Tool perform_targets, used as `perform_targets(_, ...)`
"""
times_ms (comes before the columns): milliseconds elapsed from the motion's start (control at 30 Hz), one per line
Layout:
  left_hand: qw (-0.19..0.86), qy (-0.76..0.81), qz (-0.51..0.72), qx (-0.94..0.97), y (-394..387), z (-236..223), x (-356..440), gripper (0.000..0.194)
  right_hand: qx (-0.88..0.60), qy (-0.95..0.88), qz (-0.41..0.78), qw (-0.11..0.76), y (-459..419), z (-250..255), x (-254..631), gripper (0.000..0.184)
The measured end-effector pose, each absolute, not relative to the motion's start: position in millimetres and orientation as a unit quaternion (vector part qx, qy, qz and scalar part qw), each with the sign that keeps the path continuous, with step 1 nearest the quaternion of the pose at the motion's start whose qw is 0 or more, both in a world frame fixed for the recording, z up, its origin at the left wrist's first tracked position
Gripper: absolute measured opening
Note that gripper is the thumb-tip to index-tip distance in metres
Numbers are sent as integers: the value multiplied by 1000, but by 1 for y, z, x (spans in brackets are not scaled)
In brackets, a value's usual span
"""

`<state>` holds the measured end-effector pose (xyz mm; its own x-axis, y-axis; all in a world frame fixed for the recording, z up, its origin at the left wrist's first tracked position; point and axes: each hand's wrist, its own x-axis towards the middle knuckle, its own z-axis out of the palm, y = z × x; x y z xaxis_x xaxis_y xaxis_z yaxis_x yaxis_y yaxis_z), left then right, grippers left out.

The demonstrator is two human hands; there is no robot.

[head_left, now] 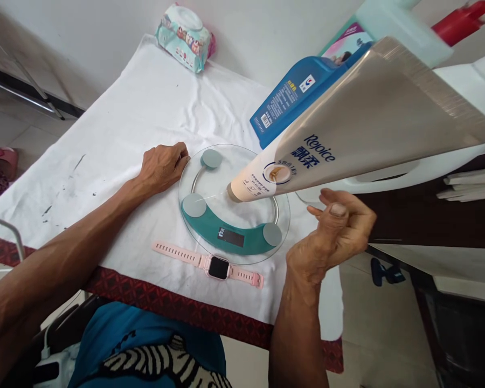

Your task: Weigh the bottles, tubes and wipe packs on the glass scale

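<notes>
A Rejoice conditioner tube (303, 156), beige and silver, stands cap-down on a round glass scale (214, 237) with a green panel and a small display. My left hand (164, 167) lies on the white cloth with its fingers curled in, its knuckles at the scale's left edge; nothing shows in it. To the right of the scale my right hand (331, 231) is raised, empty, with thumb and fingers loosely apart, below the tube and apparently not touching it. In front of the scale lies a pink smartwatch (218, 267), its strap stretched out flat.
Behind the tube are a blue bottle (283, 99) and a pale green bottle with a red top (461, 24). A pack of wipes (186, 37) sits at the far table edge by the wall. White cloth (105, 118) covers the table. At left, part of another person's foot (6, 159) shows.
</notes>
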<state>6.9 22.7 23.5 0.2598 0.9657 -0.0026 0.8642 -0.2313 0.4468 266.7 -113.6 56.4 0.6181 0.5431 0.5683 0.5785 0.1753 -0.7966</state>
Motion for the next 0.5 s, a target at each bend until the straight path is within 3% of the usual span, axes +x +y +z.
perform_targets(267, 187, 589, 137, 774, 22, 26, 7, 22, -577, -501, 113, 635, -93, 87, 240, 43)
perform_targets(500, 199, 586, 128, 775, 23, 24, 6, 26, -583, -506, 82, 630, -86, 91, 234, 45)
